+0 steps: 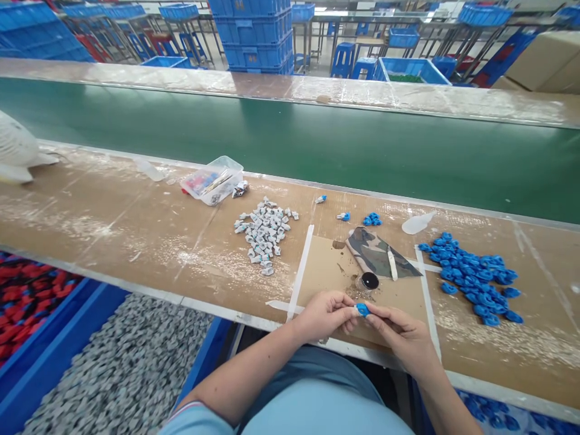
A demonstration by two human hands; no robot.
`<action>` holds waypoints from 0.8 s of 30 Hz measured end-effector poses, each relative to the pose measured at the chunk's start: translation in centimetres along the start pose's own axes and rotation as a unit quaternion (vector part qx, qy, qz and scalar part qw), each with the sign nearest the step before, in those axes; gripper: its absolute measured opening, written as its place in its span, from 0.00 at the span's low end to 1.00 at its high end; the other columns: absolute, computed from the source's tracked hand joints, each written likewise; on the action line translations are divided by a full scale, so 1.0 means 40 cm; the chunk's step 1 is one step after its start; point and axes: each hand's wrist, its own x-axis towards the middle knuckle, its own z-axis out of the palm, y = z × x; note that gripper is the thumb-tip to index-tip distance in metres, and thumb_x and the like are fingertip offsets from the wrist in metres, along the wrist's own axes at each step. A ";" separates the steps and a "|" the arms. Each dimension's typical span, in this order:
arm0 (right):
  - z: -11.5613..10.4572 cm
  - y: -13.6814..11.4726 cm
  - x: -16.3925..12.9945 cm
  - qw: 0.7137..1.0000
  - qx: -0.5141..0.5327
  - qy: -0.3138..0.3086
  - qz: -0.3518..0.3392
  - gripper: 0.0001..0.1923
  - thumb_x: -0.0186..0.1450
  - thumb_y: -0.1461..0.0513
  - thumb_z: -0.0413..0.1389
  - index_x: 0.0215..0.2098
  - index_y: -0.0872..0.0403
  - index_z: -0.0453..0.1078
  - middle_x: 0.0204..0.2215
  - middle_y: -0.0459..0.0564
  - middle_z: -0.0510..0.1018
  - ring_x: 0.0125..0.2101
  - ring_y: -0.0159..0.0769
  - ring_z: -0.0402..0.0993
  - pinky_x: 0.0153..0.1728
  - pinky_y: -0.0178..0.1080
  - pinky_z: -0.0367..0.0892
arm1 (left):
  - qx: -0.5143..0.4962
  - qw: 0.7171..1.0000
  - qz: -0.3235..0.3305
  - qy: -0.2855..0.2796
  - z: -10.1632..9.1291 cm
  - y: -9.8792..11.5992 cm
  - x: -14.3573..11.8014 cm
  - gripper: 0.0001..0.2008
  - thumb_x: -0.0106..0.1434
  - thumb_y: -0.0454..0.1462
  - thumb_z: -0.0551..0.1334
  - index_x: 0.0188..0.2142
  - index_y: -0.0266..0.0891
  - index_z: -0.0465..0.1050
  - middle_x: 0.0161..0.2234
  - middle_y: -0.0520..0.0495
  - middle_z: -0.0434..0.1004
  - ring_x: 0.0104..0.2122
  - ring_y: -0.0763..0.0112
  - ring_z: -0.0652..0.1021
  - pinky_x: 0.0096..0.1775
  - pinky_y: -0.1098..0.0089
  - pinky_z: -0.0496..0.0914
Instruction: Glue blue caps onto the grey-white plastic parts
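Close to the bench's front edge, my left hand (330,315) and my right hand (401,332) meet at a small blue plastic part (362,309). Both hands pinch it between thumb and fingers, one from each side. A pale bit shows at its left end by my left thumb; the rest is hidden by fingers. Just beyond my hands stands a small round pot of black liquid (370,280). Behind it lies a folded camouflage cloth (374,251) with a thin whitish stick-like tool (392,263) on it.
Left is a pile of small grey parts (265,232); right, a pile of blue parts (475,278). A clear plastic box (232,166) and a white teardrop-shaped object (417,223) sit farther back. A green conveyor belt (281,139) runs behind. A grey-filled blue bin (102,300) is lower left.
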 end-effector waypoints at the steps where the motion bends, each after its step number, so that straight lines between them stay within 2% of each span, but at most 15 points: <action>1: 0.001 0.001 0.000 1.000 -0.002 0.003 -0.005 0.10 0.58 0.58 0.59 0.36 0.49 0.78 0.32 0.50 0.82 0.30 0.38 0.79 0.32 0.39 0.77 | 0.006 1.000 -0.006 -0.007 0.000 0.003 0.001 0.22 0.51 0.54 0.63 0.29 0.35 0.69 0.21 0.53 0.70 0.19 0.79 0.70 0.24 0.74 0.66; 7: 0.007 -0.003 0.002 0.995 -0.064 0.016 -0.068 0.08 0.59 0.61 0.58 0.35 0.48 0.79 0.31 0.49 0.82 0.30 0.38 0.79 0.31 0.37 0.76 | 0.017 1.000 -0.006 -0.011 -0.005 0.012 0.002 0.20 0.53 0.52 0.63 0.28 0.35 0.71 0.20 0.54 0.69 0.18 0.80 0.68 0.22 0.77 0.63; 12: 0.014 -0.014 0.003 0.991 -0.086 0.011 -0.106 0.09 0.61 0.63 0.56 0.38 0.47 0.78 0.31 0.47 0.82 0.31 0.35 0.79 0.33 0.35 0.75 | 0.017 1.000 -0.008 -0.017 -0.002 0.016 0.000 0.20 0.54 0.52 0.63 0.28 0.35 0.70 0.20 0.53 0.70 0.19 0.80 0.68 0.24 0.76 0.64; 15: -0.010 -0.003 0.003 0.989 -0.105 -0.023 -0.099 0.10 0.62 0.61 0.55 0.41 0.48 0.77 0.35 0.48 0.82 0.34 0.35 0.79 0.36 0.35 0.74 | 0.034 0.999 -0.005 -0.010 -0.004 0.015 -0.002 0.21 0.55 0.52 0.62 0.32 0.35 0.70 0.22 0.52 0.71 0.21 0.78 0.70 0.25 0.76 0.65; 16: -0.029 0.006 0.002 0.989 -0.125 -0.014 -0.084 0.10 0.62 0.59 0.56 0.40 0.48 0.77 0.34 0.48 0.82 0.34 0.35 0.79 0.36 0.35 0.74 | 0.041 0.999 -0.005 -0.009 -0.007 0.015 -0.005 0.21 0.56 0.52 0.62 0.33 0.35 0.70 0.23 0.51 0.72 0.22 0.77 0.70 0.26 0.75 0.65; 18: -0.085 0.031 -0.003 0.982 -0.175 0.051 -0.041 0.10 0.62 0.56 0.55 0.35 0.50 0.77 0.31 0.48 0.82 0.31 0.35 0.78 0.32 0.34 0.74 | 0.065 0.998 -0.008 0.001 -0.021 0.019 -0.011 0.21 0.56 0.52 0.61 0.34 0.35 0.70 0.24 0.51 0.72 0.23 0.76 0.71 0.26 0.75 0.66; 20: -0.154 0.060 -0.010 0.962 -0.222 0.158 -0.006 0.13 0.63 0.54 0.53 0.32 0.53 0.76 0.28 0.50 0.81 0.27 0.36 0.77 0.28 0.35 0.74 | 0.103 0.994 -0.004 0.026 -0.043 0.031 -0.017 0.21 0.56 0.52 0.61 0.35 0.36 0.71 0.24 0.51 0.73 0.23 0.75 0.71 0.27 0.74 0.66; 22: -0.218 0.087 -0.013 0.935 -0.255 0.246 0.009 0.15 0.64 0.54 0.52 0.32 0.56 0.74 0.27 0.53 0.80 0.26 0.37 0.76 0.26 0.38 0.73 | 0.155 0.986 0.012 0.056 -0.072 0.054 -0.018 0.19 0.56 0.51 0.61 0.35 0.37 0.72 0.24 0.51 0.73 0.24 0.74 0.71 0.27 0.74 0.66; 24: -0.261 0.108 -0.010 0.915 -0.278 0.294 0.010 0.15 0.62 0.53 0.53 0.34 0.55 0.74 0.28 0.54 0.79 0.25 0.37 0.74 0.27 0.40 0.72 | 0.217 0.971 0.042 0.093 -0.106 0.085 -0.006 0.17 0.56 0.49 0.60 0.35 0.37 0.73 0.24 0.51 0.74 0.25 0.72 0.72 0.28 0.73 0.66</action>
